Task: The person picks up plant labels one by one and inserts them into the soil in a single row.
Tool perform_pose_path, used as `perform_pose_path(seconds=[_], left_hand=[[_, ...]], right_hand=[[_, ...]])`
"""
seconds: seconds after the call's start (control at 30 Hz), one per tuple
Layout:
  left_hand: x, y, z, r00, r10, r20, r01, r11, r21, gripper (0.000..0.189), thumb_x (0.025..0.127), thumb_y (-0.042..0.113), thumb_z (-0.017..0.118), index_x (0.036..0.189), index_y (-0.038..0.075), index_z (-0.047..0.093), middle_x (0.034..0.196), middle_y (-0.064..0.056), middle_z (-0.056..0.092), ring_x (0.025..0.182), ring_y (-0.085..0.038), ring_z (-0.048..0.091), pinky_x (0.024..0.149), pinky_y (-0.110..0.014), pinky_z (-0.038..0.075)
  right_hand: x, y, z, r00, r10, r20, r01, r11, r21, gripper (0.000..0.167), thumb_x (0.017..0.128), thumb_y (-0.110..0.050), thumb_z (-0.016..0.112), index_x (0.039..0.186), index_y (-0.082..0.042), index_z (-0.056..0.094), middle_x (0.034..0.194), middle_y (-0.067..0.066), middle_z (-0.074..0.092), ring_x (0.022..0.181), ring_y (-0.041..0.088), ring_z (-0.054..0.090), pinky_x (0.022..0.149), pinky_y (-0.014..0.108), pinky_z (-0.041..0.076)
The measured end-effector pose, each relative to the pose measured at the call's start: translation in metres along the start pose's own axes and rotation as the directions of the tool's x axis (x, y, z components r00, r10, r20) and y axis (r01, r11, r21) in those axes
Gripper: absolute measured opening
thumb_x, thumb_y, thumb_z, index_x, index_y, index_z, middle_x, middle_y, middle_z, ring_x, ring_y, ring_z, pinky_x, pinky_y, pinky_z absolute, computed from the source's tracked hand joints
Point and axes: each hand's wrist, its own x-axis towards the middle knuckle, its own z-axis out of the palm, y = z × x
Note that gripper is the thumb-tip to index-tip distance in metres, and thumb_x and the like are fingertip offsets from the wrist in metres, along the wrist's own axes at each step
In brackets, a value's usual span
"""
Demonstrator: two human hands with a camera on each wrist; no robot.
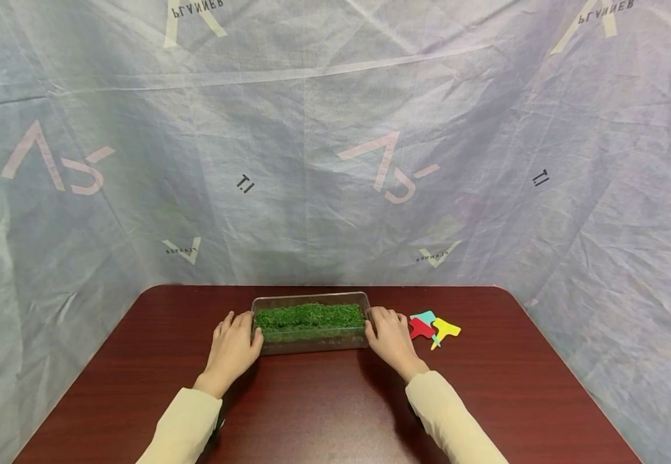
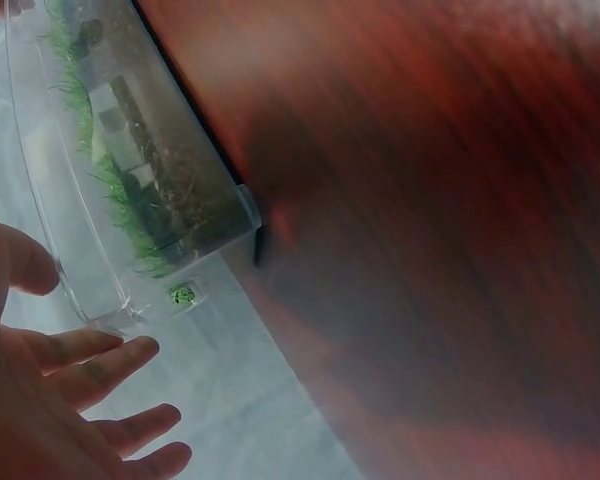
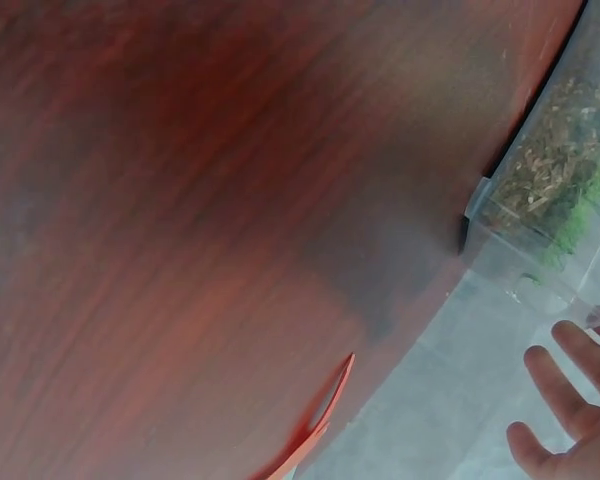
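A clear plastic planter box holds a strip of green grass over brown soil-like matter. It stands lengthwise near the table's far edge. At its left end my left hand holds the corner, thumb at the front rim and fingers by the end wall. Index and middle fingertips meet the wall in the left wrist view; the other fingers spread outward. My right hand holds the right end likewise. In the right wrist view its fingers are spread by the end wall, the thumb out of frame.
Just right of my right hand, T-shaped plant labels lie in a small overlapping group: red, yellow and light blue. The dark red wooden table reaches back to a hanging grey printed cloth.
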Motion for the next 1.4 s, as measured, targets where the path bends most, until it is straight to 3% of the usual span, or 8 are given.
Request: perform_pose_path(seconds=[0.47, 0.8, 1.13, 1.4], left_hand=[[-0.01, 0.007, -0.007, 0.998, 0.018, 0.063, -0.02, 0.999, 0.031, 0.042, 0.091, 0.025, 0.05, 0.12, -0.004, 0.053, 0.118, -0.021, 0.057, 0.122, -0.047, 0.04, 0.096, -0.063, 0.032], [-0.019, 0.011, -0.011, 0.997, 0.053, 0.049, -0.056, 0.997, 0.058, 0.039, 0.089, 0.025, 0.053, 0.116, -0.003, 0.055, 0.113, -0.019, 0.059, 0.12, -0.045, 0.043, 0.096, -0.062, 0.033], [-0.028, 0.015, -0.015, 0.994, 0.092, 0.054, -0.095, 0.994, 0.055, 0.037, 0.088, 0.025, 0.054, 0.115, -0.001, 0.055, 0.113, -0.017, 0.059, 0.12, -0.044, 0.044, 0.097, -0.061, 0.033], [-0.032, 0.018, -0.019, 0.99, 0.094, 0.103, -0.1, 0.993, 0.058, 0.04, 0.089, 0.029, 0.054, 0.119, 0.002, 0.053, 0.118, -0.015, 0.058, 0.123, -0.042, 0.042, 0.098, -0.06, 0.032]], right_hand=[[-0.014, -0.002, -0.013, 1.0, 0.005, 0.016, -0.004, 1.0, -0.023, 0.028, 0.088, -0.019, 0.058, 0.112, -0.006, 0.061, 0.106, 0.009, 0.063, 0.094, 0.028, 0.057, 0.086, 0.05, 0.039], [-0.025, -0.005, -0.02, 1.0, -0.011, 0.003, 0.011, 0.999, -0.052, 0.028, 0.086, -0.019, 0.06, 0.11, -0.006, 0.062, 0.103, 0.008, 0.064, 0.092, 0.027, 0.058, 0.084, 0.049, 0.039], [-0.039, -0.005, -0.03, 0.999, -0.044, -0.031, 0.041, 0.997, -0.071, 0.023, 0.082, -0.02, 0.064, 0.1, -0.007, 0.063, 0.095, 0.006, 0.064, 0.088, 0.026, 0.058, 0.083, 0.049, 0.04], [-0.047, -0.005, -0.038, 0.998, -0.047, -0.038, 0.044, 0.997, -0.067, 0.02, 0.079, -0.02, 0.064, 0.095, -0.009, 0.064, 0.091, 0.003, 0.064, 0.087, 0.025, 0.058, 0.084, 0.05, 0.041]])
